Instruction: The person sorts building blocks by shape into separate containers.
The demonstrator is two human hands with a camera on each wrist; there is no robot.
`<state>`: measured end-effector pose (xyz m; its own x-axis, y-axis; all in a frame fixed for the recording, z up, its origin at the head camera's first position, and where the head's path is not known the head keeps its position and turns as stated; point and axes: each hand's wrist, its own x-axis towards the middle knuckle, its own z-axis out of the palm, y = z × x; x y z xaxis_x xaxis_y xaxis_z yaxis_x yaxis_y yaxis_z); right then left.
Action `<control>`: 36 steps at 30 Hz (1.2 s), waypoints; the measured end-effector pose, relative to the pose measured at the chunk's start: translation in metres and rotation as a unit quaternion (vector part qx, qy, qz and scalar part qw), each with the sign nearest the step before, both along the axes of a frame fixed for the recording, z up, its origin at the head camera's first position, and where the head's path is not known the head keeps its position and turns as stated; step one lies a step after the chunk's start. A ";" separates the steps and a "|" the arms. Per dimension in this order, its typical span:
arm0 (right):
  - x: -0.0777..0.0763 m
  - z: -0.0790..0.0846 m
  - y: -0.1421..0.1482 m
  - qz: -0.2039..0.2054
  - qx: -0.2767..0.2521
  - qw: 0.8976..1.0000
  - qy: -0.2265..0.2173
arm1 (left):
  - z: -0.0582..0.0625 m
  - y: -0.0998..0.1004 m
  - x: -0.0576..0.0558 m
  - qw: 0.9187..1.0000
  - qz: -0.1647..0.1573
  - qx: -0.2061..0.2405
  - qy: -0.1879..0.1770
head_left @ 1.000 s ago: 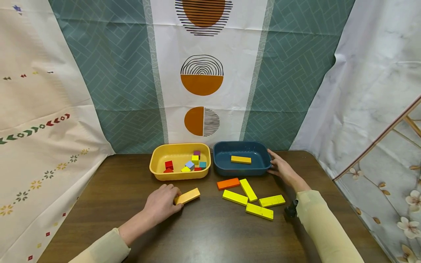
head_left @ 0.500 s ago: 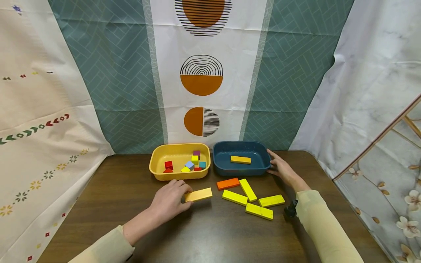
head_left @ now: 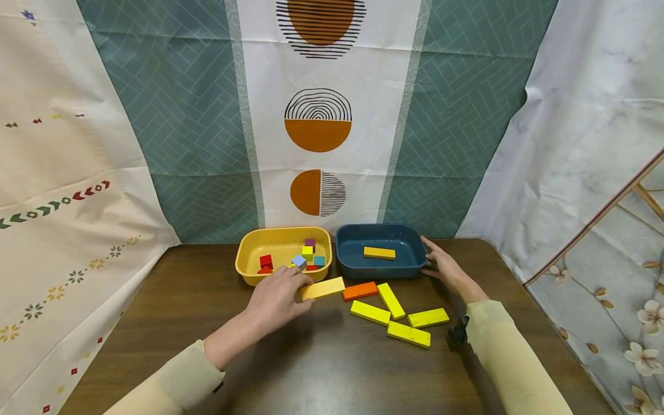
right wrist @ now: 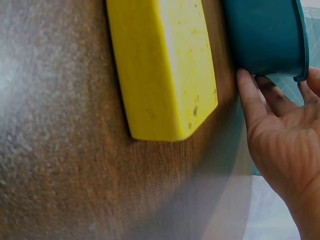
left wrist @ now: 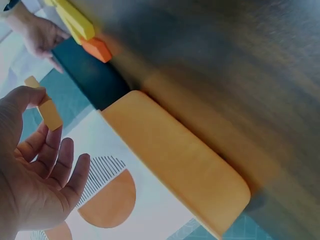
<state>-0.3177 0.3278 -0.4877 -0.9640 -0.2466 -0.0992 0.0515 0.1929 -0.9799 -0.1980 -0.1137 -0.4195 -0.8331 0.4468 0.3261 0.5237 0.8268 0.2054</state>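
My left hand (head_left: 278, 297) pinches one end of a light orange rectangular block (head_left: 324, 288), held between thumb and fingers in front of the yellow tray. The left wrist view shows the same block (left wrist: 49, 112) between thumb and fingertips, the other fingers loosely bent. At the right end of the dark blue tray (head_left: 381, 271), my right hand (head_left: 450, 271) rests its fingers against the wall. In the right wrist view the thumb (right wrist: 250, 97) meets the tray's (right wrist: 267, 40) lower edge. Inside this tray lies one orange-yellow block (head_left: 379, 253).
The yellow tray (head_left: 249, 253) holds several small coloured cubes and stands left of the blue one. In front of the blue tray lie an orange block (head_left: 360, 291) and several yellow blocks (head_left: 408, 334). A patterned cloth (head_left: 207, 144) hangs behind the table (head_left: 332, 374).
My left hand has lifted the light orange block off the table and carried it right and away from me, towards the trays. The right hand has stayed at the blue tray.
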 end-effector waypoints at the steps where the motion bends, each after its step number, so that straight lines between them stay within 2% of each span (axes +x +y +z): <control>1: 0.000 0.000 0.000 0.000 0.000 1.000 0.000 | 0.001 0.001 -0.002 1.000 -0.002 0.002 0.006; 18: 0.004 0.004 -0.003 -0.012 0.021 1.000 -0.001 | 0.017 0.021 -0.031 0.999 -0.001 0.008 0.032; 25: 0.004 0.003 -0.003 -0.011 0.024 1.000 0.001 | 0.026 0.033 -0.044 1.000 0.009 0.001 0.023; 36: 0.003 0.004 -0.003 -0.015 0.028 1.000 -0.006 | 0.028 0.054 -0.059 1.000 0.015 -0.017 0.007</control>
<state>-0.3147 0.3250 -0.4840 -0.9695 -0.2123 -0.1225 0.0686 0.2447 -0.9672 -0.2568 -0.0598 -0.3917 -0.8415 0.4325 0.3238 0.5013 0.8485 0.1695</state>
